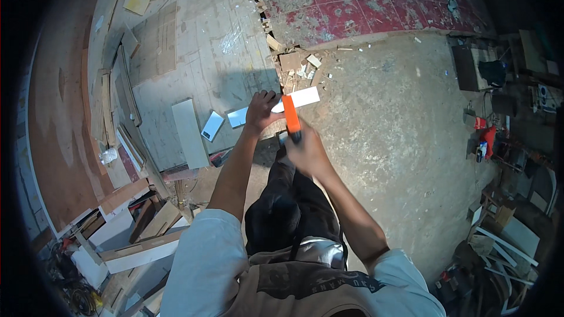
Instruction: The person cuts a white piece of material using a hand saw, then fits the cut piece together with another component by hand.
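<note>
A narrow white board [304, 97] lies across the right edge of the wooden worktable and juts out past it. My left hand [262, 111] bears down on this board, its fingers curled over it. Close beside it, my right hand [308, 151] is closed round the dark grip of a long orange tool [291, 114]. The orange part crosses the board just right of my left hand. Motion blurs my right hand, and the tool's exact kind cannot be made out.
On the worktable [200, 76] lie a white phone [212, 125], a pale plank [190, 134] and a thin brown panel [154, 47]. Wood offcuts [305, 70] are heaped beyond the board. Scrap boards [147, 240] crowd the lower left. Tools and clutter [486, 141] line the right side.
</note>
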Available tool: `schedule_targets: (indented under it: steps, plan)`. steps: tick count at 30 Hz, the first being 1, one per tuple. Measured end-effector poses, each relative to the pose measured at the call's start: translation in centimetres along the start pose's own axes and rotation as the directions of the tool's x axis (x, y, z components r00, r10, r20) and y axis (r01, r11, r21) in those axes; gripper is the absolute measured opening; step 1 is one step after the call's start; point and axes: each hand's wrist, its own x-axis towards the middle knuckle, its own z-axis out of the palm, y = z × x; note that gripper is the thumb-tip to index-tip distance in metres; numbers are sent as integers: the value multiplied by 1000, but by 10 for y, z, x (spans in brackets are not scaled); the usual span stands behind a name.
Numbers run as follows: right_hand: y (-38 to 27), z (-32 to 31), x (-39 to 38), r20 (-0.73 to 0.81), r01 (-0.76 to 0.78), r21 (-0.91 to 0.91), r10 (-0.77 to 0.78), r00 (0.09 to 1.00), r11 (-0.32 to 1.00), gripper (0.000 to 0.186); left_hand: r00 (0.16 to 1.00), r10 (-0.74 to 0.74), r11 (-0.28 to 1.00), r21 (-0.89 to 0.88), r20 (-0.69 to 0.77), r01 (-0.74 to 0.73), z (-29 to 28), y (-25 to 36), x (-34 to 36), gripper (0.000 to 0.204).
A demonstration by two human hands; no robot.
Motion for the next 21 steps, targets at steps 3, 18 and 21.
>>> schedule_targets:
  steps: [3, 18, 21]
  plan:
    - [-19, -18, -76, 27, -23, 4, 23, 999, 1000, 32, 1000, -21, 1000, 15, 7, 21, -3, 3, 4, 56]
    - [8, -5, -39, -30, -18, -26, 17, 999, 999, 35, 1000, -2, 999, 44, 24, 1, -3, 2, 7, 59]
    - [31, -5, 30, 58, -2, -50, 5, 998, 999, 36, 999, 32, 999, 25, 20, -33, 1, 5, 9, 59]
